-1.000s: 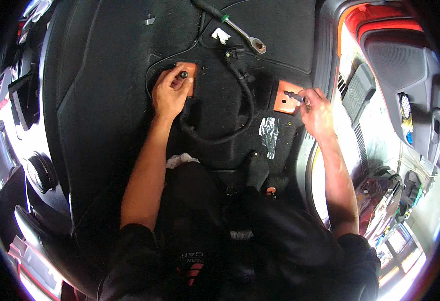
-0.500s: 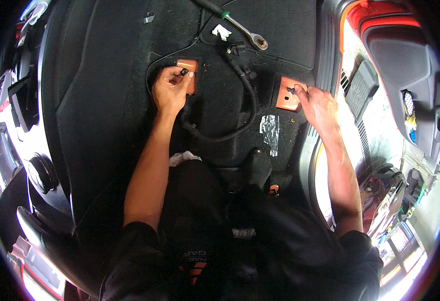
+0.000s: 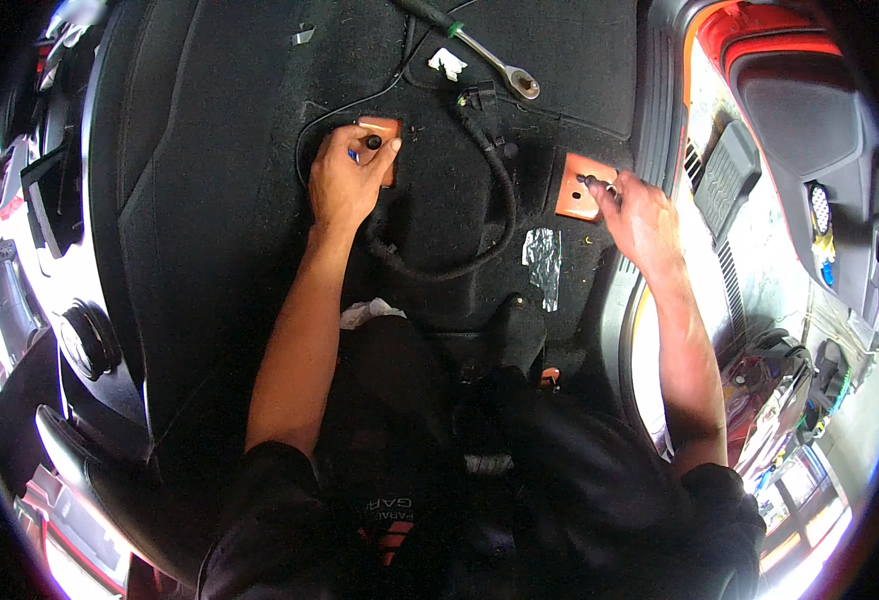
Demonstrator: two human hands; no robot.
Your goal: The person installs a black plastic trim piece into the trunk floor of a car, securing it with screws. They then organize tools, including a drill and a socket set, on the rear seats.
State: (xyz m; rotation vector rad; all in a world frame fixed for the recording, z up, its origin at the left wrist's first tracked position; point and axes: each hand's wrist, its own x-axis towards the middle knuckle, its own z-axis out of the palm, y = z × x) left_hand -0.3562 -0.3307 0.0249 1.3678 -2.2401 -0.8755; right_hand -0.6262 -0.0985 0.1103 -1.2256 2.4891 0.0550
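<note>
My left hand (image 3: 344,190) is at the left orange metal plate (image 3: 391,175), thumb and fingers curled around a black bolt (image 3: 373,142) whose round head faces up. A small blue spot shows beside its fingers; what it is I cannot make out. At the right orange plate (image 3: 569,202), my right hand (image 3: 644,220) pinches a dark bolt (image 3: 587,181) between thumb and fingers. That bolt lies tilted, its tip against or just over the plate, above a dark hole. Both plates are set in openings of the black carpet (image 3: 229,200).
A ratchet wrench (image 3: 489,60) lies on the carpet ahead, near a white scrap (image 3: 447,64). A black wiring harness (image 3: 507,200) with a connector curves between the plates. Clear plastic film (image 3: 541,265) lies nearer me. The door sill (image 3: 649,130) runs along the right.
My left thumb and fingers have shifted around their bolt, so its round head now shows more fully. My right fingers have shifted slightly on theirs. The whole view has moved a little.
</note>
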